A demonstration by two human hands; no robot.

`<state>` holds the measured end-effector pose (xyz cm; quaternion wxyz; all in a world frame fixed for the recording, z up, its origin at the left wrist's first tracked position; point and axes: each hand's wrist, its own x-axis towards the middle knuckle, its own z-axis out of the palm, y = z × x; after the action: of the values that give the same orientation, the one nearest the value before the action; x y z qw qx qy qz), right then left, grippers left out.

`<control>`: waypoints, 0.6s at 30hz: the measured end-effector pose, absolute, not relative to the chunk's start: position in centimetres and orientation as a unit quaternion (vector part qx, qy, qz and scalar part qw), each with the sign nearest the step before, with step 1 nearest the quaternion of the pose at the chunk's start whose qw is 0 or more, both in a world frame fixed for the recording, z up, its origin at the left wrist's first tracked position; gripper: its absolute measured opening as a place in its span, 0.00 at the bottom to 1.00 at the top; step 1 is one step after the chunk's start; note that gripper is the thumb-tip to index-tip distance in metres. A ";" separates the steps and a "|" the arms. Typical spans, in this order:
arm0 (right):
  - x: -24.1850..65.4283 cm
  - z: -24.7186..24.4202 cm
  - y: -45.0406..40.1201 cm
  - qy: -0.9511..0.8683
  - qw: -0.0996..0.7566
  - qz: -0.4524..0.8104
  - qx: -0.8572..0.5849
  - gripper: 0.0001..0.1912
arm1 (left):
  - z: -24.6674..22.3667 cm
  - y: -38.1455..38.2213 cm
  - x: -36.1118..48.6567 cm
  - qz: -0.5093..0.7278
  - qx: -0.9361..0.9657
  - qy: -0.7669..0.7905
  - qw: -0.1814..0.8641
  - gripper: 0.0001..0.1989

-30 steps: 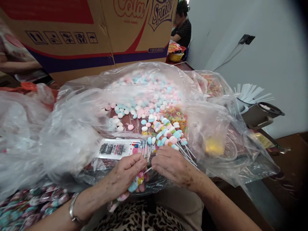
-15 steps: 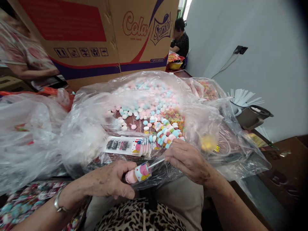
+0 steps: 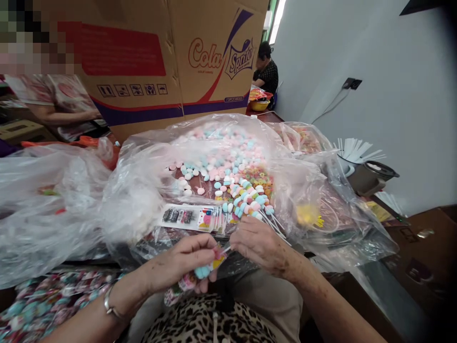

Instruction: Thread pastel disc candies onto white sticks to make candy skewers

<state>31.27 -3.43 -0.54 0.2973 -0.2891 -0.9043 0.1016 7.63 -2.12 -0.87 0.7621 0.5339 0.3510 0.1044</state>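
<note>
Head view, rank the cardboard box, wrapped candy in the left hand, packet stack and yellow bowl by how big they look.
1. Cardboard box
2. Packet stack and wrapped candy: unsure, as the left hand covers part of the candy
3. Yellow bowl

Near side: one left hand (image 3: 191,259), one right hand (image 3: 262,245), one wrapped candy stick (image 3: 203,272) between them, one bracelet (image 3: 110,304) at left. Far side: one printed carton (image 3: 143,45) with five symbols (image 3: 136,89) in a row, one person (image 3: 59,100) at left, another person (image 3: 269,74) right of centre, one yellow bowl (image 3: 259,105). Right: one dark jug (image 3: 364,178). Middle: dozens of loose candies (image 3: 221,147), several loaded sticks (image 3: 250,196), both too crowded for exact counting.
</note>
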 end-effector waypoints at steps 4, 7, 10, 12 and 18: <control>31.4 -0.6 -3.5 -0.902 0.292 0.116 -0.295 0.18 | -1.4 -2.4 8.3 0.145 0.434 0.373 0.807 0.21; 30.9 -1.0 -3.4 -0.906 0.291 0.133 -0.278 0.19 | -2.0 -3.0 8.6 0.171 0.447 0.431 0.765 0.24; 30.3 -1.5 -3.1 -0.904 0.308 0.147 -0.256 0.19 | -2.5 -3.7 8.6 0.172 0.493 0.457 0.720 0.24; 30.0 -1.9 -3.0 -0.896 0.322 0.165 -0.258 0.18 | -2.7 -3.9 8.7 0.172 0.513 0.470 0.697 0.24; 28.7 -3.0 -4.4 -0.665 0.449 0.379 -0.461 0.24 | -2.3 -3.2 9.7 0.293 0.588 0.525 0.541 0.19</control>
<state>28.70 -4.41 -3.02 0.4486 -0.4611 -0.6653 0.3789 9.65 -3.19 -2.35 0.5406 0.5882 0.5254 0.2929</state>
